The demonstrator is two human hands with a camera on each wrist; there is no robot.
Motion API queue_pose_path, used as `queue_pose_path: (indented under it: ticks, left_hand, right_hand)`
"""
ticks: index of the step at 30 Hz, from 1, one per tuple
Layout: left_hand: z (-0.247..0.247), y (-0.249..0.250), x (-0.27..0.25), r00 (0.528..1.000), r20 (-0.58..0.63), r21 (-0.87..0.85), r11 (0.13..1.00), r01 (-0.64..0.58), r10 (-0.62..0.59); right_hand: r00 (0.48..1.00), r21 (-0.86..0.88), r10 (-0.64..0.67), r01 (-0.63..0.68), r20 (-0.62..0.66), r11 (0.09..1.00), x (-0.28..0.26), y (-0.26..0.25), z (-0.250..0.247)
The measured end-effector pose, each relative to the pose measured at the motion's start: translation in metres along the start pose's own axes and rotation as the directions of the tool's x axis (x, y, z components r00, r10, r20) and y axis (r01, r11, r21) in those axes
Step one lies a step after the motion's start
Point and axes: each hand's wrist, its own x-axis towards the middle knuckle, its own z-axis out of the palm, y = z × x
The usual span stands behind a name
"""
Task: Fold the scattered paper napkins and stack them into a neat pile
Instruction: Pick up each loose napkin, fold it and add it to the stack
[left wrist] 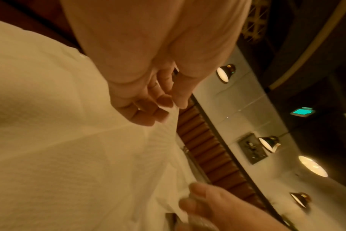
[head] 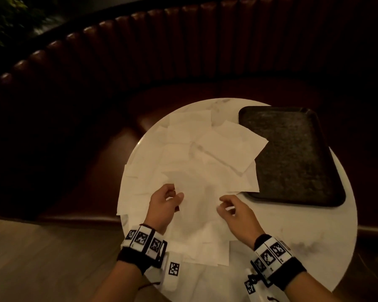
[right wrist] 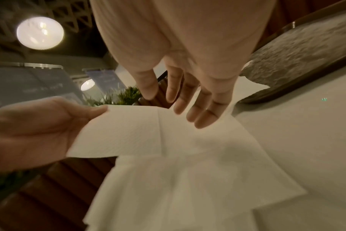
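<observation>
Several white paper napkins (head: 207,149) lie scattered and overlapping on the round white table (head: 314,236). My left hand (head: 172,197) pinches the left edge of one unfolded napkin (head: 199,208) and lifts it a little off the heap. The left wrist view shows thumb and fingers (left wrist: 164,101) closed on that napkin (left wrist: 89,140). My right hand (head: 225,205) hovers at the napkin's right side. In the right wrist view its fingers (right wrist: 180,103) are straight over the creased napkin (right wrist: 132,132) and hold nothing, while the left hand (right wrist: 39,129) grips the corner.
A dark speckled tray (head: 292,158) lies empty on the right of the table, with napkin corners over its left rim. A brown padded bench (head: 183,51) curves behind the table. Wooden floor (head: 42,258) shows at the lower left.
</observation>
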Motion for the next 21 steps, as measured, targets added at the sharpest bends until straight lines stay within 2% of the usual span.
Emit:
queue_pose_path:
  ticks: [3,6,9,11,13,15,18,20,21]
  left_hand:
    - [-0.003,0.015,-0.033,0.987,0.141,-0.058,0.995,-0.075,0.083]
    - [-0.009,0.022,-0.062,0.964,0.234,-0.251,0.965,-0.07,0.13]
    - [-0.024,0.026,-0.079,0.96,0.257,-0.489,0.872,0.029,0.112]
    - [-0.037,0.025,-0.085,0.972,0.222,-0.546,0.835,0.06,0.076]
    - [-0.047,0.021,-0.088,0.984,0.173,-0.513,0.857,0.047,0.049]
    - [-0.054,0.016,-0.091,0.99,0.135,-0.464,0.885,0.031,0.036]
    - [-0.061,0.01,-0.096,0.993,0.11,-0.292,0.956,-0.016,0.051]
    - [-0.066,0.008,-0.098,0.993,0.082,-0.045,0.995,-0.086,0.089]
    - [-0.069,0.01,-0.099,0.988,0.022,0.103,0.982,-0.157,0.156]
  right_hand:
    - [0.999,0.191,0.047,-0.048,0.01,0.98,-0.001,-0.018,0.007]
    - [0.992,0.357,0.103,-0.12,0.067,0.926,-0.009,-0.031,0.02]
    - [0.99,0.471,0.105,-0.138,0.095,0.871,-0.02,-0.039,0.034]
    - [0.988,0.57,0.079,-0.143,0.136,0.809,-0.033,-0.048,0.042]
    - [0.98,0.666,0.039,-0.162,0.197,0.728,-0.046,-0.058,0.049]
    - [0.976,0.702,-0.009,-0.149,0.216,0.697,-0.058,-0.064,0.053]
    - [0.986,0.619,-0.064,-0.048,0.157,0.784,-0.071,-0.068,0.055]
    - [0.989,0.524,-0.092,0.018,0.115,0.852,-0.076,-0.068,0.053]
    - [0.989,0.466,-0.106,0.047,0.1,0.884,-0.078,-0.069,0.051]
